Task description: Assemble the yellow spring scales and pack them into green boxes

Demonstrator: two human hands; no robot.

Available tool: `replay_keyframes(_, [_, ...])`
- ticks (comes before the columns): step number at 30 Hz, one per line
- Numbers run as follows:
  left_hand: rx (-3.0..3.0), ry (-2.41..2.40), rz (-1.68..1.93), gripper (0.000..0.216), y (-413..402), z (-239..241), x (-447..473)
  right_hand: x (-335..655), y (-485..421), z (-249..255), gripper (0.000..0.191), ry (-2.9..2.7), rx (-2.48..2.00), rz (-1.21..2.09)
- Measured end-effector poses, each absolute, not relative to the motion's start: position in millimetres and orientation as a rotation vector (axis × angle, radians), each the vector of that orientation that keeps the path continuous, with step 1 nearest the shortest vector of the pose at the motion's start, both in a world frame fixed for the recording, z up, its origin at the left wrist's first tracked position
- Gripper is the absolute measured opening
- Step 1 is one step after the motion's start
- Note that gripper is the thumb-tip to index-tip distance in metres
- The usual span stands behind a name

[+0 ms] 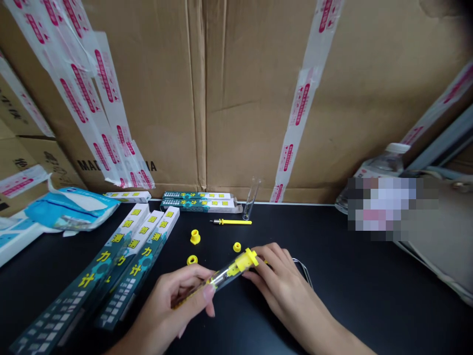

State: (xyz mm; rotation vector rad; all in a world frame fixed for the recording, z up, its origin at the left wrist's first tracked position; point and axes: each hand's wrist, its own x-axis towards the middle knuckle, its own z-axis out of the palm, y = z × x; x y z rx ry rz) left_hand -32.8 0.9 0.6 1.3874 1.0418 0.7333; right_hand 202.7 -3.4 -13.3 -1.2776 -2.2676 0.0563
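My left hand (181, 298) is wrapped round a spring scale (225, 276), a clear tube with yellow parts inside, tilted up to the right. Its yellow flanged cap (251, 257) points at my right hand (279, 278), whose fingers are closed at that end and hide part of it. Behind the hands lie a flared yellow cap (195, 237), a small yellow ring (237, 247) and another yellow ring (192, 259) close to my left hand. Farther back, a thin yellow rod (234, 222) with a dark tip lies beside an upright clear tube (252, 199).
Several long printed boxes (138, 271) lie at the left, and more boxes (197, 203) lie against the cardboard wall (244, 98). A blue packet (74, 207) is at the far left. Bent metal wire (305, 271) shows behind my right hand. A plastic bottle (391, 160) and a bag (443, 231) are at the right.
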Motion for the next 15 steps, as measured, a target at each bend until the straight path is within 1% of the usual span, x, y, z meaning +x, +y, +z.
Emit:
replay_keyframes(5, [1.406, 1.091, 0.737, 0.044, 0, 2, -32, 212, -4, -10, 0.016, -1.991, -1.27, 0.452])
replay_keyframes(11, [1.469, 1.162, 0.719, 0.04, -1, 6, -31, 218, -3, 15, 0.013, -1.485, -1.194, 0.825])
replay_keyframes(15, [1.528, 1.143, 0.682, 0.04, 0, 0, -33, 214, -7, 21, 0.011, -1.421, -1.125, 0.919])
